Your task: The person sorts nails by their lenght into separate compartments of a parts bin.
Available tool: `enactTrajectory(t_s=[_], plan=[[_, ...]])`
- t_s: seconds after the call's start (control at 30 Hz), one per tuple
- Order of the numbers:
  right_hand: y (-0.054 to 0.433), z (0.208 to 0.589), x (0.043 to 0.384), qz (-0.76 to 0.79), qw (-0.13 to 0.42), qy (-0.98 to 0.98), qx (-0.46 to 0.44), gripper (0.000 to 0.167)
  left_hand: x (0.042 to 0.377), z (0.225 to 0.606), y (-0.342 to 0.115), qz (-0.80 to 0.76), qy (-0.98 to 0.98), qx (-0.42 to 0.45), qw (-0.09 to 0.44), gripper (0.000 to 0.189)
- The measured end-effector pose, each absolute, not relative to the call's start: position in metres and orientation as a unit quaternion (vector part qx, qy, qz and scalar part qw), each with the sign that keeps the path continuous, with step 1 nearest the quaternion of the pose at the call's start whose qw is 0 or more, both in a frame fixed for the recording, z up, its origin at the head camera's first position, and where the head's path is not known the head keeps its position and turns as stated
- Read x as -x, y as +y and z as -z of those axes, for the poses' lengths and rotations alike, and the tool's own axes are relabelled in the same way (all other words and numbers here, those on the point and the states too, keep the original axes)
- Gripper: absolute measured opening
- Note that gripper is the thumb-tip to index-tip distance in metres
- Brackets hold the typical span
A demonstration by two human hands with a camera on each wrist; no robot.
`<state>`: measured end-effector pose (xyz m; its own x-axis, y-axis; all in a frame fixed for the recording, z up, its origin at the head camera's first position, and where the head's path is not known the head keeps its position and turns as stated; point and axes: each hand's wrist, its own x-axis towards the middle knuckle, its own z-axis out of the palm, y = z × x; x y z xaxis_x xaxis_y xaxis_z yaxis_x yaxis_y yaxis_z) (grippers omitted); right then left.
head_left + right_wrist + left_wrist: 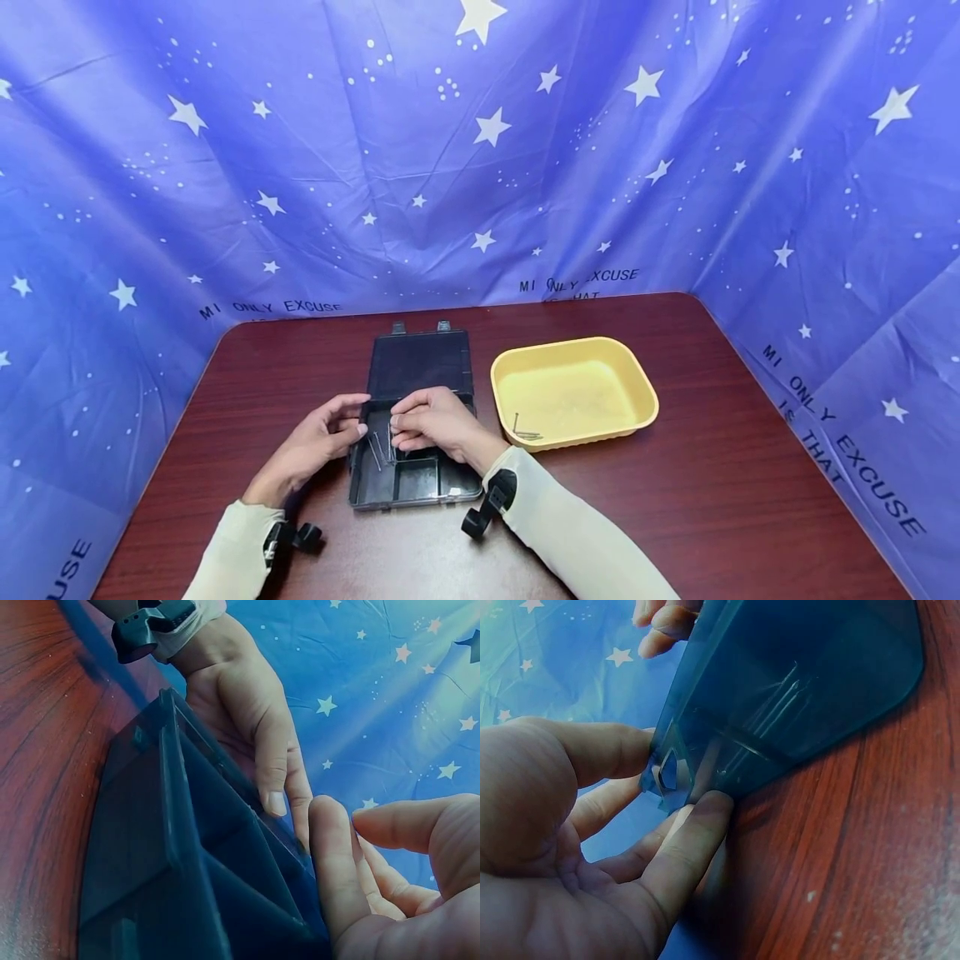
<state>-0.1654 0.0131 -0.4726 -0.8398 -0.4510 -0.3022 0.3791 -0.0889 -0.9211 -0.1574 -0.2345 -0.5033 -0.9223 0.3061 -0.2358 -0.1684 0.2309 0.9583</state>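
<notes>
A dark plastic compartment case (pixel 418 479) lies on the table with its lid (pixel 420 364) laid back away from me. My left hand (pixel 318 442) holds the case's left wall, thumb at the rim and fingers along the side, as the left wrist view (pixel 622 817) shows. Above the long left compartment, my right hand (pixel 435 423) pinches a thin metal nail (pixel 390 440) that points downward. Other nails (pixel 374 452) lie in that compartment; through the translucent case they appear as pale streaks (pixel 769 712). In the right wrist view, the right fingertips (pixel 330 825) come together, nail hidden.
Right of the case stands a yellow plastic bin (pixel 577 348) with several nails (pixel 527 435) in its near left corner. Both rest on a dark red wood-grain table (pixel 712 500). A blue star-patterned cloth (pixel 420 167) hangs behind and at the sides.
</notes>
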Motion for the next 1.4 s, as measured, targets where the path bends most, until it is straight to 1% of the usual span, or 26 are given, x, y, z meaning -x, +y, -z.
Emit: enactTrajectory(t_s=[0.1,0.23,0.5,0.7,0.97,1.33,1.4], plan=[[0.015,0.471,0.165,0.740,0.285,0.609,0.028,0.033,0.158,0.503,-0.234,-0.618,0.761,-0.045,0.191,0.059],[0.018,0.467,0.164,0.739,0.287,0.608,0.036,0.034,0.157,0.502,-0.234,-0.617,0.763,-0.049,0.188,0.059],[0.029,0.453,0.165,0.743,0.272,0.608,0.060,0.025,0.159,0.500,-0.234,-0.614,0.765,-0.045,0.187,0.057],[0.043,0.441,0.167,0.756,0.260,0.598,0.062,0.024,0.159,0.500,-0.235,-0.612,0.767,-0.064,0.182,0.058],[0.061,0.432,0.167,0.746,0.247,0.613,0.086,0.021,0.158,0.499,-0.233,-0.612,0.766,-0.056,0.188,0.058],[0.099,0.422,0.169,0.761,0.203,0.610,0.085,0.016,0.157,0.497,-0.234,-0.601,0.776,-0.054,0.183,0.058],[0.104,0.421,0.171,0.767,0.195,0.606,0.081,0.018,0.157,0.497,-0.233,-0.599,0.778,-0.051,0.182,0.057]])
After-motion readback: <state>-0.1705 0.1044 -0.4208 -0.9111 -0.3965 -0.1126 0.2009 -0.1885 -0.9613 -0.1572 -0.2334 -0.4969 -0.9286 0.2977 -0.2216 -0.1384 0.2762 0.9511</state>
